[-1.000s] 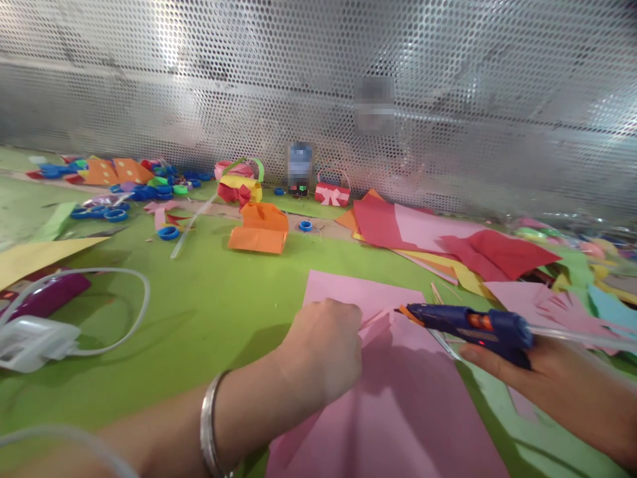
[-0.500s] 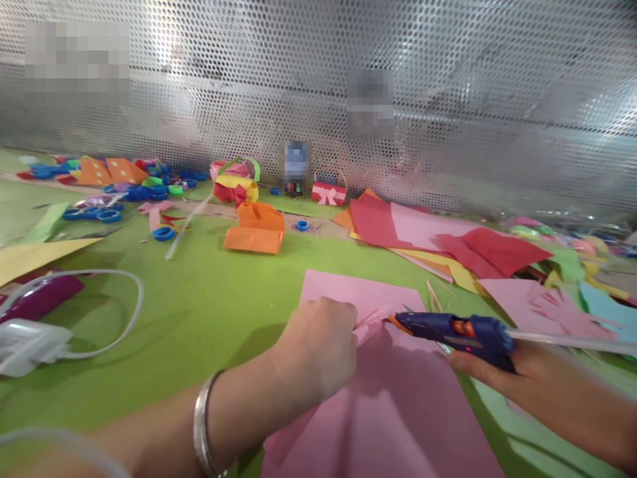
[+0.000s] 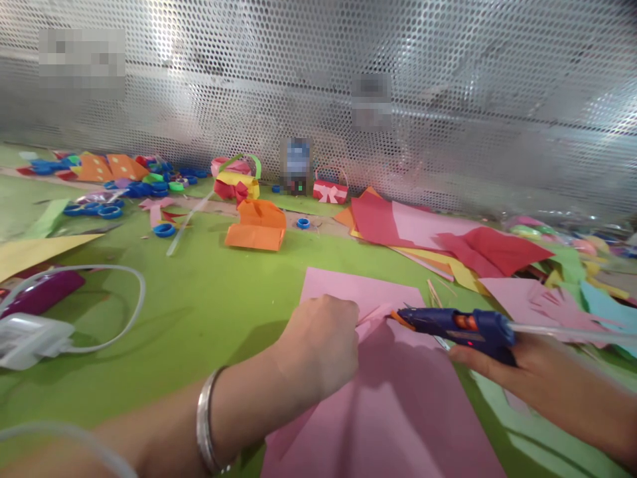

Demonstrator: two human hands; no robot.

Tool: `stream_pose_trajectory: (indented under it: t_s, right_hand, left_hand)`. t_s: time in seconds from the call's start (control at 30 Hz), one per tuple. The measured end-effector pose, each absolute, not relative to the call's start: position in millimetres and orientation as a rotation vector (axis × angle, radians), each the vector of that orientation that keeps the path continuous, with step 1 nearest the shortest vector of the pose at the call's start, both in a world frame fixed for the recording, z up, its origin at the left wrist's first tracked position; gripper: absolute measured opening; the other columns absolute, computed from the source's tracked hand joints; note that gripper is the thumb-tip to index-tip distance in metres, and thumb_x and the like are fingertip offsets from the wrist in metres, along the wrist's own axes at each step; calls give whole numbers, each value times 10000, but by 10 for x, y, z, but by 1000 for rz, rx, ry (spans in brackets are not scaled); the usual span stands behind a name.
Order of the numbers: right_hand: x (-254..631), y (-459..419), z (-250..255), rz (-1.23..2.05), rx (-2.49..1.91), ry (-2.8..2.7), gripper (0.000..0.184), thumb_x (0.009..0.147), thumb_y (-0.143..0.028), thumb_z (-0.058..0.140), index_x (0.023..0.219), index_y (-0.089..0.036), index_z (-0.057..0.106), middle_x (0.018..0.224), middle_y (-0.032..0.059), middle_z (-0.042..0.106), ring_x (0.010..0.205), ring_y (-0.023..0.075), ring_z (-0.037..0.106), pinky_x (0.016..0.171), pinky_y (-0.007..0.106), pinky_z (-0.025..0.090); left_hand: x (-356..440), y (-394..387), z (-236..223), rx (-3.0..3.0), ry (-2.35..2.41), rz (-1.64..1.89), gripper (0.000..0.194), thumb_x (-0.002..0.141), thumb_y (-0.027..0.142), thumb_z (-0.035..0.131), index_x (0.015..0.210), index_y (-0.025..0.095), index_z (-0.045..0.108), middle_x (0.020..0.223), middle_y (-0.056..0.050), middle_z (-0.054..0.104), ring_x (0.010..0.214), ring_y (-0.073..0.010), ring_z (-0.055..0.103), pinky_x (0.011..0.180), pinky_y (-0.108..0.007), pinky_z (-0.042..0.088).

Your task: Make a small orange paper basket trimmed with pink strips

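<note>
Here at the near middle of the table [image 3: 199, 332], the strip [image 3: 374, 318] is poking out of the right side of the left hand [image 3: 322, 342], lying over the pink sheet [image 3: 423, 425] and between the two hands. The left hand is closing in a fist, gripping the strip, its fingertips hiding from view. The sheet is spreading under and to the right of that fist, running toward the near edge.

Over on the right, the right hand [image 3: 527, 372] is gripping the glue gun [image 3: 452, 325], thumb reaching along below the body; its other fingers are mostly hiding. The orange-collared nozzle is pointing left, right at the strip's far end; whether it is touching, I cannot tell. A clear glue stick [image 3: 552, 330] is jutting from the gun's back.

A silver bangle [image 3: 205, 421] is circling the left wrist. Out left, a white plug [image 3: 34, 340] is sitting near a purple thing [image 3: 47, 292]. Farther off, an orange paper piece [image 3: 256, 229] is standing folded beside a blue ring [image 3: 303, 224], and a small red bag [image 3: 330, 190] is resting by the perforated metal wall [image 3: 223, 79]. Far right, red paper [image 3: 497, 249] is lying over other coloured sheets.
</note>
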State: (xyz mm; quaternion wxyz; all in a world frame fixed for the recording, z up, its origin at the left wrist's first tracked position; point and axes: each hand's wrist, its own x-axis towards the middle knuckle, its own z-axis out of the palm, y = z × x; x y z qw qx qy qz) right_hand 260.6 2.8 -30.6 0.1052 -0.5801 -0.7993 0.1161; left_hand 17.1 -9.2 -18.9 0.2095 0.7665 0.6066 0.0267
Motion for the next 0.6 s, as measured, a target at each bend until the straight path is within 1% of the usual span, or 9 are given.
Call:
stream_pose_trajectory:
  t_s: [0.07, 0.17, 0.23, 0.3, 0.37, 0.4, 0.5, 0.57, 0.6]
  right_hand:
    - [2605, 33, -315, 375, -1691, -2358, 463, 758, -577, 449, 716, -238, 761, 661, 29, 748, 557, 258, 699, 518, 312, 579]
    - [2590, 2, -352, 420, -1686, -2355, 505, 757, -615, 441, 835, -247, 777, 694, 43, 756, 609, 284, 711, 546, 349, 585]
    - [2578, -12, -359, 471, -1716, -2353, 510, 742, -646, 451, 835, -264, 777, 711, 38, 760, 651, 301, 716, 569, 365, 590]
    - [2566, -6, -338, 538, -1754, -2352, 527, 729, -678, 452, 824, -271, 773, 726, 30, 762, 678, 307, 719, 603, 374, 596]
    - [2551, 17, -294, 586, -1774, -2360, 544, 746, -685, 449, 889, -266, 766, 791, 29, 768, 744, 305, 719, 690, 382, 594]
    - [2544, 32, -268, 596, -1771, -2367, 553, 755, -685, 449, 934, -263, 760, 830, 31, 769, 781, 306, 716, 725, 388, 589]
    - [2528, 81, -198, 666, -1750, -2403, 545, 802, -656, 454, 1063, -264, 727, 936, 30, 763, 886, 298, 702, 790, 384, 572]
    - [2524, 110, -161, 715, -1732, -2436, 515, 824, -628, 463, 1100, -272, 714, 957, 24, 760, 897, 290, 701, 786, 376, 574]
    - [2522, 122, -146, 735, -1720, -2463, 499, 830, -614, 471, 1110, -276, 711, 964, 22, 758, 896, 287, 701, 780, 376, 575]
  left_hand:
    - [178, -93, -178, 2135, 1684, 66, 140, 749, 117, 522, 739, 175, 648, 703, -78, 687, 623, -240, 650, 493, -293, 380]
    - [185, -98, -167, 2134, 1680, 66, 125, 771, 144, 524, 741, 177, 642, 683, -76, 678, 612, -242, 649, 490, -294, 383]
    - [179, -103, -168, 2137, 1667, 74, 129, 791, 174, 519, 737, 179, 636, 674, -74, 671, 608, -242, 644, 496, -298, 396]
    - [161, -104, -175, 2151, 1640, 94, 141, 811, 200, 501, 759, 183, 631, 728, -77, 678, 644, -243, 643, 531, -311, 427]
    - [133, -99, -180, 2171, 1606, 123, 141, 814, 199, 490, 859, 180, 623, 840, -89, 684, 727, -252, 644, 592, -330, 458]
    - [118, -95, -178, 2181, 1587, 135, 180, 804, 183, 491, 942, 170, 606, 890, -97, 680, 773, -256, 642, 622, -336, 468]
    - [73, -84, -142, 2208, 1518, 136, 390, 760, 111, 493, 1149, 130, 506, 933, -111, 660, 835, -262, 632, 660, -338, 475]
    - [39, -90, -101, 2240, 1453, 115, 480, 739, 79, 492, 1210, 169, 480, 964, -98, 642, 840, -255, 629, 662, -331, 470]
    - [16, -97, -81, 2267, 1417, 85, 488, 737, 73, 489, 1207, 205, 500, 978, -91, 628, 833, -252, 627, 654, -329, 464]
